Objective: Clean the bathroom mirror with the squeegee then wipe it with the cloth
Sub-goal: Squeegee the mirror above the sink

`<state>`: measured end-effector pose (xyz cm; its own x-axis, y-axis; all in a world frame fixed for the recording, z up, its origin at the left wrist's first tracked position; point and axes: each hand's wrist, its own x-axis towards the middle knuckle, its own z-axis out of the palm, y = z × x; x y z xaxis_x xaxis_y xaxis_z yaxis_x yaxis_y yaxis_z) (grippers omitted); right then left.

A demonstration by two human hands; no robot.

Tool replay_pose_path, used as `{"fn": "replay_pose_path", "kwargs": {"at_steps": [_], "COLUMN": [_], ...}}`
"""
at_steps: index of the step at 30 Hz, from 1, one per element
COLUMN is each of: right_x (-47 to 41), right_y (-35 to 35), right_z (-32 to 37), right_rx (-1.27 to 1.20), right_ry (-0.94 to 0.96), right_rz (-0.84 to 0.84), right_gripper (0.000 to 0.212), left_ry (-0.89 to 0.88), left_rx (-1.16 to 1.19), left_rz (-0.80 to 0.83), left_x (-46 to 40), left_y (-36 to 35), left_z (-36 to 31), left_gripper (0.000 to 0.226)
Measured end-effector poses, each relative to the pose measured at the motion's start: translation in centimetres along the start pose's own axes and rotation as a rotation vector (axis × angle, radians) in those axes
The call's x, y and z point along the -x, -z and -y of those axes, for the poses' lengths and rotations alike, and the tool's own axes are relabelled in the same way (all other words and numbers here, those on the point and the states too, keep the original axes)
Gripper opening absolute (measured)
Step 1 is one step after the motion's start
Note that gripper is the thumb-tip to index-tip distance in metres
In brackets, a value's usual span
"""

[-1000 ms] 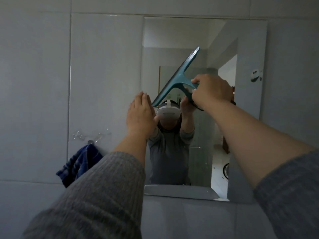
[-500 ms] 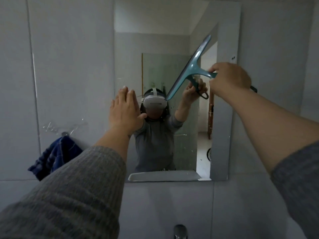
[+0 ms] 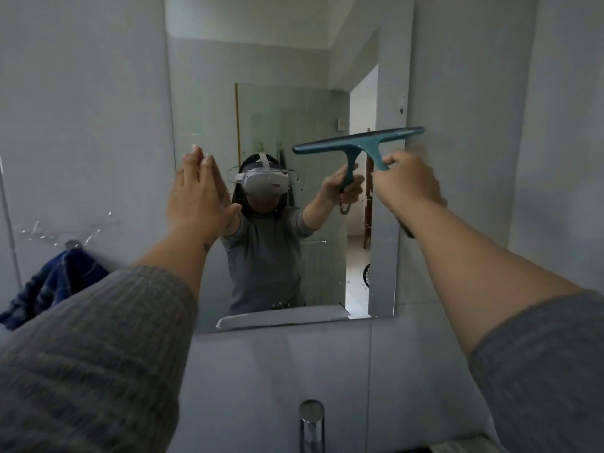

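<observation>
A frameless mirror hangs on the grey tiled wall. My right hand grips the handle of a teal squeegee, whose blade lies nearly level against the mirror's right side, its right end at the mirror's edge. My left hand is flat and open with fingers together, resting on the mirror's left part. A dark blue cloth hangs from a hook on the wall at the left, away from both hands.
A chrome tap rises at the bottom centre, below the mirror. A metal hook holds the cloth. The reflection shows a person with a headset, and an open doorway behind.
The squeegee has swung from a steep tilt to nearly level and shifted right toward the mirror's right edge. My view has dropped, bringing the tap into sight. My left hand stays on the glass.
</observation>
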<state>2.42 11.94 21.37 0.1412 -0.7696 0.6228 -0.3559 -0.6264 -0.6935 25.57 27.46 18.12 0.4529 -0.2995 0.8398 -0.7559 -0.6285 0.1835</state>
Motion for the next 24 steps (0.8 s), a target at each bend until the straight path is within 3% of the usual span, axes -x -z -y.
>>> {"fn": "replay_pose_path", "kwargs": {"at_steps": [7, 11, 13, 16, 21, 24], "right_x": [3.3, 4.9, 5.9, 7.5, 10.9, 11.9], "right_y": [-3.4, -4.5, -5.1, -6.1, -8.7, -9.1], "right_z": [0.8, 1.5, 1.9, 3.0, 5.2, 5.7], "right_rx": [-0.324, -0.457, -0.475, -0.489, -0.396, -0.305], "right_ry": [-0.162, -0.219, -0.220, -0.209, -0.075, 0.001], "right_rz": [-0.023, 0.043, 0.064, 0.075, 0.126, 0.156], "right_gripper": [0.006, 0.026, 0.027, 0.009, 0.005, 0.017], "left_ry": [0.017, -0.021, -0.033, -0.038, -0.020, -0.021], "left_rx": [0.015, -0.008, -0.027, -0.016, -0.018, 0.000], "left_rz": [-0.006, 0.002, -0.005, -0.035, 0.023, 0.036], "left_x": [-0.1, -0.3, -0.2, 0.3, 1.5, 1.9], "left_y": [-0.3, -0.1, 0.2, 1.2, 2.8, 3.0], "left_z": [0.1, 0.5, 0.6, 1.2, 2.9, 3.7], "left_gripper": [0.101, 0.100, 0.098, 0.091, 0.085, 0.079]}}
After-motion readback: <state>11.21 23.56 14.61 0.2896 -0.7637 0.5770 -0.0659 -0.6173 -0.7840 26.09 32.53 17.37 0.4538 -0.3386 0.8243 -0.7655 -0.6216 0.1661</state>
